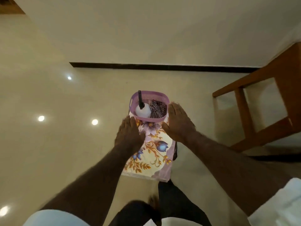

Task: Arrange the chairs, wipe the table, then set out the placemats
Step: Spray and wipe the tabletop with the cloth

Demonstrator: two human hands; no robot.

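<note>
Step read: supply pickup ahead of wiping. Chair and table work can't be judged from here.

Head view: purple basket [151,92] sits on the far end of a stack of floral placemats [156,149]. The stack lies on a small dark stand, mostly hidden. In the basket are a white spray bottle [143,111] with black nozzle at left and a striped cloth [158,108] at right.

Left hand [128,132] is flat over the placemats' left edge, just short of the basket's near corner. Right hand [178,121] is flat beside the basket's right wall. Fingers [173,110] on both are straight and together, holding nothing. Contact with basket or mats can't be told.

Next move, my guess: close both hands on the basket walls and lift straight up. If stack and basket go as one, the basket could slide off the glossy mats when tilted.

Room: glossy floor [48,144] is open left and ahead, up to the black skirting [162,66]. Wooden furniture frame [242,108] stands near on the right, so swing left. Placemats seem to overhang the stand at the near edge.
</note>
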